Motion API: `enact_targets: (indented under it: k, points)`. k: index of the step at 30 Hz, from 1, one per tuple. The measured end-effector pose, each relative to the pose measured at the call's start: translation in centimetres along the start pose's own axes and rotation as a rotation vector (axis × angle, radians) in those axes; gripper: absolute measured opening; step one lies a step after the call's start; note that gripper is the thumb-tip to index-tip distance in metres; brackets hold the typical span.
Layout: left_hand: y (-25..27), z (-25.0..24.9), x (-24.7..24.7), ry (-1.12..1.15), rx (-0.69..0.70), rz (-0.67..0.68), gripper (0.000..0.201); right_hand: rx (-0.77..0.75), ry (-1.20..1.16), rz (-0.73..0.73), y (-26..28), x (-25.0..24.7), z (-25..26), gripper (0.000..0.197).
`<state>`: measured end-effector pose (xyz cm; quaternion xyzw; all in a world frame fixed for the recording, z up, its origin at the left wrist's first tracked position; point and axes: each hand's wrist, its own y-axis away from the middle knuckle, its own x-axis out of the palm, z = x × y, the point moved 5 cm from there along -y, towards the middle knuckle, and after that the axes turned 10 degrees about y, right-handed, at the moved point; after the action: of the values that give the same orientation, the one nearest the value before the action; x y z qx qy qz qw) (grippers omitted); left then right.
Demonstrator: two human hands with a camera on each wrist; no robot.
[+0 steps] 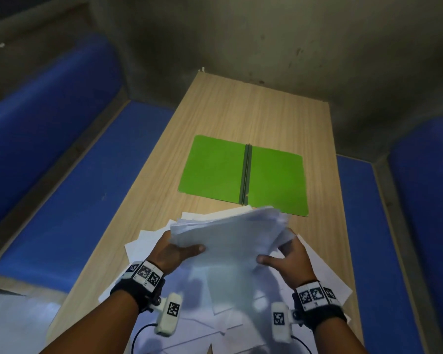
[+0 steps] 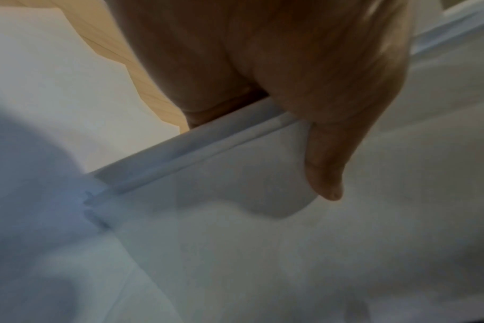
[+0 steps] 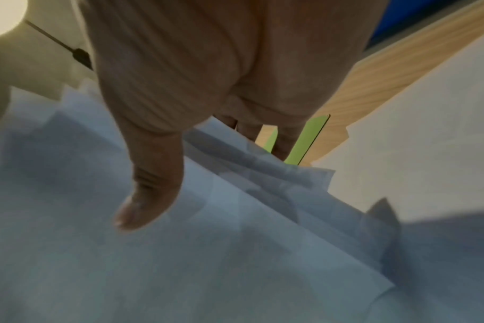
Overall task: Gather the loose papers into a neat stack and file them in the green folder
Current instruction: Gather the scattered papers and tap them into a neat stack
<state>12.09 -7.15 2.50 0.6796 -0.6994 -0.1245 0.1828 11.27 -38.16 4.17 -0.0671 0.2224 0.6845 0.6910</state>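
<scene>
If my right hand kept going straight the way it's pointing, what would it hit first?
Probably the green folder. The right hand, gripping the paper stack, points up the table toward the folder's near right corner; how high it is above the folder is unclear.

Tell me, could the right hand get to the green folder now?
Probably not yet: the right hand grips the paper stack together with the left hand. The folder lies open and uncovered just beyond.

The head view is dim, its corners darkened and bent by the wide lens. The white paper bundle (image 1: 230, 233) is smeared by motion blur at the lower centre. Both wrist views are soft, with grey shadows across the sheets.
</scene>
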Motion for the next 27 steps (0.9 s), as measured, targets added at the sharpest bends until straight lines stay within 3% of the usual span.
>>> enact_targets:
  k: [4,5,7,9,14,17,20,23,27]
  points:
    - [-0.1,-0.8,0.4,0.032,0.017,0.0,0.05,-0.088,-0.122,-0.134,0.2,0.0,2.4,0.037]
    - [-0.2,-1.0,0.3,0.045,0.031,-0.008,0.042,-0.135,-0.12,-0.166,0.5,-0.3,3.4,0.028]
    - [0.0,-1.4,0.0,0.049,0.064,-0.02,0.029,-0.208,-0.141,-0.181,1.3,-0.9,4.5,0.029]
    - [0.2,-1.4,-0.3,0.049,0.081,-0.016,0.028,-0.221,-0.179,-0.175,1.9,-1.5,4.1,0.031]
    - [1.0,-0.4,-0.7,0.059,0.061,0.036,0.036,-0.059,-0.159,-0.315,3.4,-3.0,-0.5,0.014]
    - [1.1,-0.6,-0.5,0.005,0.077,0.048,0.032,-0.1,-0.13,-0.373,3.9,-3.9,0.0,0.024]
    - [1.1,-1.0,-0.4,0.016,0.081,0.065,0.035,-0.219,-0.084,-0.421,4.1,-5.6,4.3,0.035]
    - [1.1,-1.3,-0.4,0.024,0.096,0.097,0.056,-0.351,0.035,-0.422,4.4,-7.4,10.3,0.043]
    - [1.3,-2.0,-0.3,-0.022,0.128,0.12,0.045,-0.682,0.419,-0.334,4.6,-6.5,19.8,0.014]
